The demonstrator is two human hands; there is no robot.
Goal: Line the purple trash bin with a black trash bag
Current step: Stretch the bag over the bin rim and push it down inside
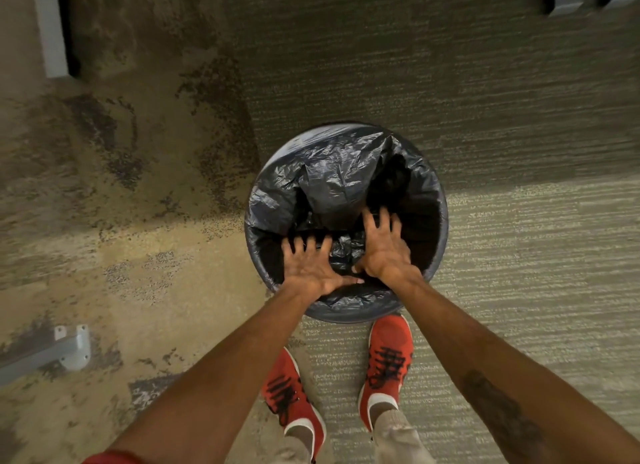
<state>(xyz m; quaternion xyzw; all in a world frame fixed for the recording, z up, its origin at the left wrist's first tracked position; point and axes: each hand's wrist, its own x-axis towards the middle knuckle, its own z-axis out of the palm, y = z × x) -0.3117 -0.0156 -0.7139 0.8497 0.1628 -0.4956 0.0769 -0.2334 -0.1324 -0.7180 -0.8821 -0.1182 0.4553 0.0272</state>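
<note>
Trash bag (341, 173): thin black plastic, crinkled, glossy where light hits. Bin (444, 221) rim: smooth, dull sheen, bluish-purple. Floor (485, 256): ribbed matt carpet right; left part (104, 186) rough, speckled, blotchy. Shoes (389, 366): red knit cloth, black laces. Bracket (74, 347): smooth grey metal, matt.

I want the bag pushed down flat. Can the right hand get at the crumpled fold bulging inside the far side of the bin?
Probably yes: the right hand is already spread open inside the trash bin, and nothing lies between its fingertips and the bag fold.
</note>
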